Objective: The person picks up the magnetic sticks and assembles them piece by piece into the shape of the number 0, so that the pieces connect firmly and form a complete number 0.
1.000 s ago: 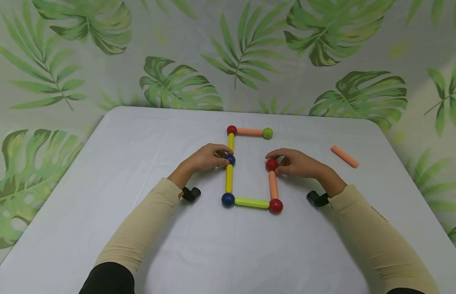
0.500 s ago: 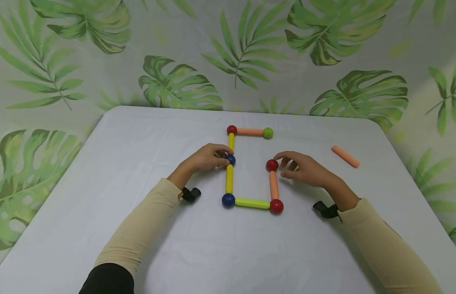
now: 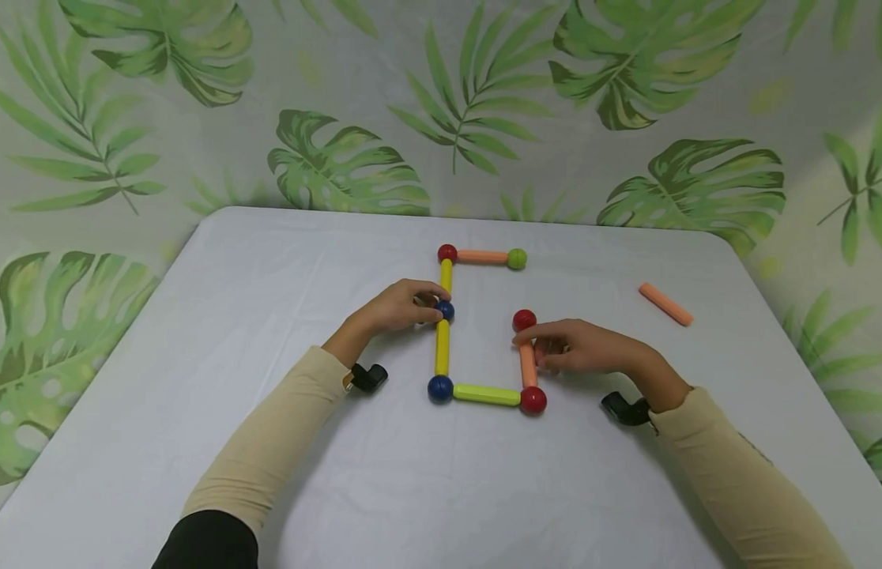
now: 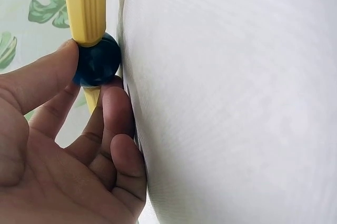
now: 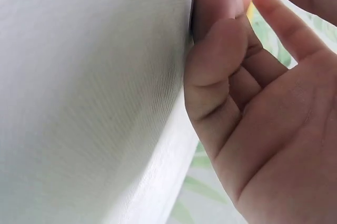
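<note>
My left hand (image 3: pixel 401 305) pinches a blue ball (image 4: pixel 99 60) between thumb and fingers. A yellow magnetic rod (image 4: pixel 87 8) meets that ball, and another yellow rod (image 3: pixel 446 276) runs from it to a red ball (image 3: pixel 447 254). Across the frame of rods, my right hand (image 3: pixel 583 346) has its fingers curled round an upright orange rod (image 3: pixel 529 367), the index finger crossing its upper part. Red balls (image 3: pixel 524 319) cap that rod at both ends. A lime rod (image 3: pixel 487 394) joins the lower red ball (image 3: pixel 533 401) to a second blue ball (image 3: pixel 440 389).
A loose orange rod (image 3: pixel 666 304) lies to the right on the white table (image 3: pixel 306 261). At the far end, another orange rod (image 3: pixel 482 258) extends to a green ball (image 3: pixel 517 258). Behind the table hangs a leaf-patterned cloth (image 3: pixel 370 87).
My right hand leaves the upper red ball, draws back a little to the right, then comes down to the orange rod below it. The left hand keeps holding the blue ball.
</note>
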`<state>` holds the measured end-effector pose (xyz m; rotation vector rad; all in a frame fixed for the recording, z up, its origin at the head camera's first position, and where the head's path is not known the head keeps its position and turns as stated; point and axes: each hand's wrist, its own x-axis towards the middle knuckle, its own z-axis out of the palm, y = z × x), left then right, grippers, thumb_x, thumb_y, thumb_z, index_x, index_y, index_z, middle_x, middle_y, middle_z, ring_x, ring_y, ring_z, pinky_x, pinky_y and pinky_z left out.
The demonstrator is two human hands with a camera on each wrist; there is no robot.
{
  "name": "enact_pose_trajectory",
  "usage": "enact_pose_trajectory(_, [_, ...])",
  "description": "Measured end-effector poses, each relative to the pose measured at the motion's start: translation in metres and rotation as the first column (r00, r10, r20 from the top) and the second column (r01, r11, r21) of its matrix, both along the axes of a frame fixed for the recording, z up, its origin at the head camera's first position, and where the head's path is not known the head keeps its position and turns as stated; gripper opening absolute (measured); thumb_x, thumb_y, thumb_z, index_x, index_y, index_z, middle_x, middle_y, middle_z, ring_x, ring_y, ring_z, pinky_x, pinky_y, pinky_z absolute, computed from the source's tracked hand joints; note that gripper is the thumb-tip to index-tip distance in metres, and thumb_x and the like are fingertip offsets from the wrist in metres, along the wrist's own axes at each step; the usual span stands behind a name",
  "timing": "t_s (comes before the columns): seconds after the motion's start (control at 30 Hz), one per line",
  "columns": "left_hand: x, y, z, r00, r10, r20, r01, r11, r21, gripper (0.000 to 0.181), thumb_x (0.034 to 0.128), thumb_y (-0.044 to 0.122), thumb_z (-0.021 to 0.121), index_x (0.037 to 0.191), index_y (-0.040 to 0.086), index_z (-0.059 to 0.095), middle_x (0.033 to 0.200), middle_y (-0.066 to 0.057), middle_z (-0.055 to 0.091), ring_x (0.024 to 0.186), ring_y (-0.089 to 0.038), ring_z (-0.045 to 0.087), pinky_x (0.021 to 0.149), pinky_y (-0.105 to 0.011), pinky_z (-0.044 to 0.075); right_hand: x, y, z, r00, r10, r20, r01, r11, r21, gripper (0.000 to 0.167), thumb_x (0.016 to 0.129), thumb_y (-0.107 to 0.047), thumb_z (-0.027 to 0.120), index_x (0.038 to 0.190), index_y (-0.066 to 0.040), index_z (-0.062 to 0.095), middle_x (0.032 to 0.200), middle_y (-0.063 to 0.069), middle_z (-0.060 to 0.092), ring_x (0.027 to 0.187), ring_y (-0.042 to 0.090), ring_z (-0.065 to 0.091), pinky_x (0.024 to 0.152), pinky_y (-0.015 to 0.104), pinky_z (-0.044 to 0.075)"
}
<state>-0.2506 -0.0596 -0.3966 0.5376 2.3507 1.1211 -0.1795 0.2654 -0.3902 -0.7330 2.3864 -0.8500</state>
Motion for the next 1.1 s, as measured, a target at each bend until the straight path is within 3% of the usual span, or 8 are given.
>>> enact_pose_trajectory(0.43, [-0.001,-0.002,-0.001,1.000,0.001,-0.008,-0.001,1.000,-0.003,0.036,0.0946,0.019,0.066,0.130,0.016,0.063,0.125,-0.013,0.063,0.100,-0.023,0.057,0.078,-0.024,0.049,0.005,-0.009,-0.002,0.996,-0.029,-0.082,0.030,0.999,0.010,0.038,0.090,0.003,0.051,0.119,-0.017,0.065,0.087,-0.002,0.054,0.082,0.016,0.051,0.068,0.024,0.041])
enact_pose_trajectory(0.9, [0.000,0.000,0.001,1.000,0.008,0.000,-0.008,1.000,-0.004,0.035,0.0947,0.019,0.066,0.130,0.015,0.064,0.125,-0.013,0.063,0.100,-0.023,0.058,0.079,-0.024,0.050,0.005,-0.007,-0.001,0.998,-0.053,-0.046,0.054,0.998,0.015,0.038,0.093,-0.002,0.054,0.126,-0.019,0.063,0.095,0.001,0.057,0.090,0.019,0.052,0.073,0.027,0.045])
enact_pose_trajectory(1.1, [0.000,0.000,-0.001,1.000,0.003,0.001,-0.003,1.000,0.001,0.036,0.0945,0.019,0.067,0.130,0.016,0.063,0.126,-0.013,0.063,0.101,-0.024,0.058,0.080,-0.025,0.050,0.002,0.003,0.002,0.994,-0.057,-0.091,0.058,0.998,0.008,0.041,0.094,-0.003,0.054,0.130,-0.021,0.061,0.097,0.001,0.063,0.090,0.018,0.058,0.077,0.029,0.048])
